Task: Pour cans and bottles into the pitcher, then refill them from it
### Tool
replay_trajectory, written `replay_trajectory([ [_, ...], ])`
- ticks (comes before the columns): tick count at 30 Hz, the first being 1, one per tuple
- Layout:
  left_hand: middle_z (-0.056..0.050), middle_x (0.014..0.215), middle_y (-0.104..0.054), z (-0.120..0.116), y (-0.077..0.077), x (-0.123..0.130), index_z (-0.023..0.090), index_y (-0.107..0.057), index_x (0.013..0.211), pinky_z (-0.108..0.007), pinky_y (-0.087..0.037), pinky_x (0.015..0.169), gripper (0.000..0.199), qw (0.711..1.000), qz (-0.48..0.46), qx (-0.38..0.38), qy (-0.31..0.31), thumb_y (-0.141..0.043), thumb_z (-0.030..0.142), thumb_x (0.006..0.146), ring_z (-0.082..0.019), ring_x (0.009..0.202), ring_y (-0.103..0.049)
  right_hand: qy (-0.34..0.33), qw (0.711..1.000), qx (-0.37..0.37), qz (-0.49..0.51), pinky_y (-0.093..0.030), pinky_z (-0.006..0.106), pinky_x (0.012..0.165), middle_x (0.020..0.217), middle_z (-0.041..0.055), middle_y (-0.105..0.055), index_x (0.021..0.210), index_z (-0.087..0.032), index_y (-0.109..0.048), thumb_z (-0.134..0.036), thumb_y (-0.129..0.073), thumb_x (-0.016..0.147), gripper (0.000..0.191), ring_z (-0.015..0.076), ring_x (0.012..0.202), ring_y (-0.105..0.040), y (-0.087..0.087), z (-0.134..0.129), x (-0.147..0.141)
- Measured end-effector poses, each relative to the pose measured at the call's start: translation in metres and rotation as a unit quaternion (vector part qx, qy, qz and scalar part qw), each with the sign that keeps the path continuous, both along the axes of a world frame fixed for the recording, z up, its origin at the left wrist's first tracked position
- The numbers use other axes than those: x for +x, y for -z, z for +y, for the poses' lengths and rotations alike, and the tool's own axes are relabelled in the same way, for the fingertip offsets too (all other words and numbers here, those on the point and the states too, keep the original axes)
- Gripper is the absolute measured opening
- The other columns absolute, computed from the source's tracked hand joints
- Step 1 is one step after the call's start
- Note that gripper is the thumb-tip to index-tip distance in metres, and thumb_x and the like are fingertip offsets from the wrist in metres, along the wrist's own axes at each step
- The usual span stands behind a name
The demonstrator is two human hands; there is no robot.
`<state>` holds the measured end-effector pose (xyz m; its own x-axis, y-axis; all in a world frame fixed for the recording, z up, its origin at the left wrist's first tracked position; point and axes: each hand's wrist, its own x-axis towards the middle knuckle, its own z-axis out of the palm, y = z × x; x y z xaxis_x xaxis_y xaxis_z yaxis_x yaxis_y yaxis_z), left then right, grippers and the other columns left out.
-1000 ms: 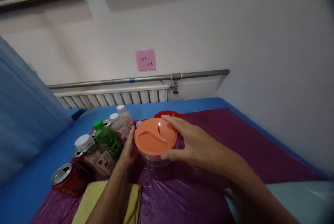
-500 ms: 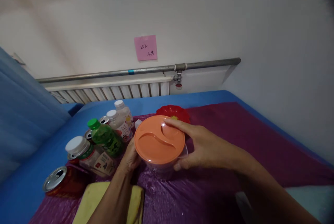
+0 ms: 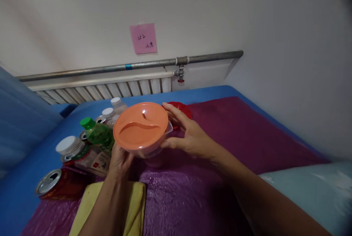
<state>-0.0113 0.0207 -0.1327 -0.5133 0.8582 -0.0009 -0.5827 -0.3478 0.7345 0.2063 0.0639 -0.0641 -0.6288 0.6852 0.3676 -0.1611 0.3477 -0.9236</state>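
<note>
A clear plastic jug (image 3: 150, 152) with a round orange lid (image 3: 143, 133) is between my two hands, tilted and held over the purple sheet. The lid covers its top, and a clear spout-like lip sticks out on the right. My left hand (image 3: 120, 159) supports the jug from the lower left, its fingers mostly hidden behind it. My right hand (image 3: 189, 135) grips the right side, fingers at the far rim and thumb at the near side below the lid.
On the left stand a green-capped bottle (image 3: 97, 133), a white-capped bottle (image 3: 85, 155), smaller bottles and several cans, one a red can (image 3: 64, 184). A folded yellow cloth (image 3: 134, 206) lies in front, a red dish (image 3: 183, 108) behind. A pale blue-green cushion-like thing (image 3: 310, 188) is at right.
The jug has moved left and its lid tilts differently. My right hand's fingers have gone from the lid's top to its far edge. The whole view has shifted slightly.
</note>
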Motion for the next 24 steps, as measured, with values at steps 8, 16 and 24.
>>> replay_trajectory([
  [8, -0.007, 0.108, -0.075, -0.001, -0.006, 0.007, 0.018, -0.075, 0.097, -0.031, -0.046, 0.103, 0.023, 0.999, -0.015, -0.024, -0.027, -0.063, 0.022, 0.078, -0.022, 0.112, -0.064, -0.053, 0.997, -0.064, 0.002, -0.028, 0.048, 0.118, 0.162, 0.0028, -0.025, 0.152, -0.035, -0.025, -0.039, -0.078, 0.069, 0.099, 0.0281, 0.147, -0.025, 0.021, 0.02, -0.003],
  [16, -0.003, 0.088, -0.077, -0.002, -0.007, 0.003, 0.019, -0.075, 0.088, -0.029, -0.049, 0.092, 0.022, 0.998, -0.037, -0.045, -0.038, -0.059, 0.019, 0.074, -0.018, 0.091, -0.069, -0.074, 0.994, -0.078, 0.03, -0.03, 0.047, 0.118, 0.161, 0.0039, -0.026, 0.152, -0.031, -0.027, -0.034, -0.077, 0.072, 0.095, 0.0283, 0.145, -0.029, 0.027, 0.025, -0.005],
  [24, -0.003, 0.084, -0.077, 0.0, -0.008, 0.003, 0.019, -0.074, 0.086, -0.029, -0.045, 0.097, 0.02, 0.996, -0.044, -0.058, -0.049, -0.056, 0.019, 0.076, -0.016, 0.086, -0.068, -0.049, 0.998, -0.032, -0.027, -0.037, 0.045, 0.114, 0.158, 0.0089, -0.034, 0.153, -0.026, -0.026, -0.042, -0.073, 0.076, 0.092, 0.0272, 0.137, -0.043, 0.029, 0.023, -0.006],
])
